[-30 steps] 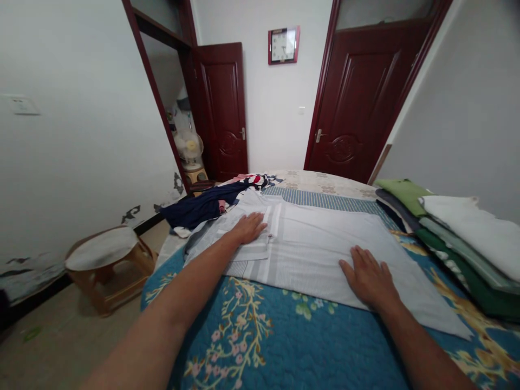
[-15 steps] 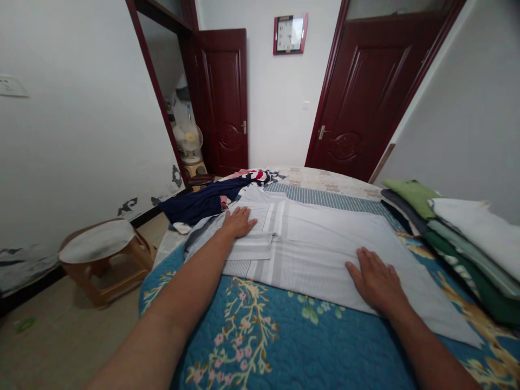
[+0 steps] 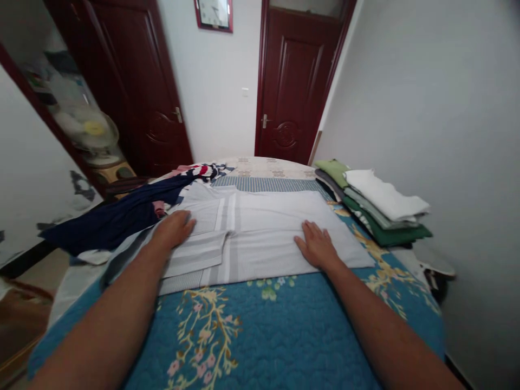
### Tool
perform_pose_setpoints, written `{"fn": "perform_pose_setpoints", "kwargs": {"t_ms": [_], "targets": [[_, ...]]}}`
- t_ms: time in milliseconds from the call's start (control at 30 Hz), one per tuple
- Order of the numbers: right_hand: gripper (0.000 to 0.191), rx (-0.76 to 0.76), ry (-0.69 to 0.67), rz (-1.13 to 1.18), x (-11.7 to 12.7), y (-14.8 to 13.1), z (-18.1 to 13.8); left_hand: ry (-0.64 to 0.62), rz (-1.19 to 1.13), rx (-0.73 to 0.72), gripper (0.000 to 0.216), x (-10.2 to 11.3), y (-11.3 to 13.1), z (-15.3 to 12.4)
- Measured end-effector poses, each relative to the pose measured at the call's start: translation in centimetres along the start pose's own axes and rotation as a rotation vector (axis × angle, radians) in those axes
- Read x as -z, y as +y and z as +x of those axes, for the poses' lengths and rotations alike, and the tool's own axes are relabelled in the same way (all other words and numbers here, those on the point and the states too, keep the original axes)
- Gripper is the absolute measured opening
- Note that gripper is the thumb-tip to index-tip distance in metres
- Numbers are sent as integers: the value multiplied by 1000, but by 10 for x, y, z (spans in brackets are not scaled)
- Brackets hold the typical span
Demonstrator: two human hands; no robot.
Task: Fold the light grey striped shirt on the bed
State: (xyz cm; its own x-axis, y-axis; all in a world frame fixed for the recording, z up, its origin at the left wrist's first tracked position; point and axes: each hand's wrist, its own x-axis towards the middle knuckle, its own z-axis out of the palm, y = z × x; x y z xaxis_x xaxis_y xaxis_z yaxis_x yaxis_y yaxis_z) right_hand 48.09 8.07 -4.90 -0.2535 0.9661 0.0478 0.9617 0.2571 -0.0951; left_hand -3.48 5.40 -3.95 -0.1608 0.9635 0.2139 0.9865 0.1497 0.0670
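Observation:
A pale grey striped shirt (image 3: 268,227) lies spread flat on a bed with a blue flowered quilt (image 3: 260,330). My left hand (image 3: 174,229) rests on the shirt's folded left part, near the collar and sleeve, fingers curled loosely against the cloth. My right hand (image 3: 317,246) lies flat on the shirt's lower right part, fingers stretched out and apart. Neither hand grips anything.
A stack of folded clothes (image 3: 377,208), green, grey and white, sits at the bed's right by the wall. A heap of unfolded clothes with a navy garment (image 3: 117,216) lies at the left. Two dark red doors (image 3: 292,81) and a wall clock (image 3: 213,13) are behind. A fan (image 3: 93,130) stands in the left doorway.
The camera has swung right and closer. My left hand has slid slightly along the folded sleeve; my right hand stays flat on the shirt.

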Motion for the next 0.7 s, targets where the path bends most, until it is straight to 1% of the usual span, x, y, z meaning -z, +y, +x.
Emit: {"fn": "perform_pose_setpoints", "kwargs": {"t_ms": [100, 167, 233, 333, 433, 533, 633, 700], "targets": [[78, -11, 9, 19, 3, -1, -2, -63, 113, 24, 64, 6, -1, -1], [76, -6, 8, 28, 4, -3, -3, -80, 163, 32, 65, 9, -3, -3], [75, 3, -6, 38, 5, -3, -3, -58, 177, 7, 65, 7, -6, -4], [75, 5, -24, 57, 7, 0, -1, -24, 155, -62, 65, -2, -13, -1], [75, -43, -21, 46, 10, 16, 1, -22, 143, -68, 66, -14, -21, 4], [73, -154, -4, 11, 14, 42, 2, -33, 167, -55, 69, -21, -25, 8], [71, -288, 20, -24, 18, 67, 3, -56, 177, -68, 74, -22, -27, 10], [72, -355, 38, -34, 18, 77, 4, -64, 170, -66, 75, -21, -27, 10]]}}
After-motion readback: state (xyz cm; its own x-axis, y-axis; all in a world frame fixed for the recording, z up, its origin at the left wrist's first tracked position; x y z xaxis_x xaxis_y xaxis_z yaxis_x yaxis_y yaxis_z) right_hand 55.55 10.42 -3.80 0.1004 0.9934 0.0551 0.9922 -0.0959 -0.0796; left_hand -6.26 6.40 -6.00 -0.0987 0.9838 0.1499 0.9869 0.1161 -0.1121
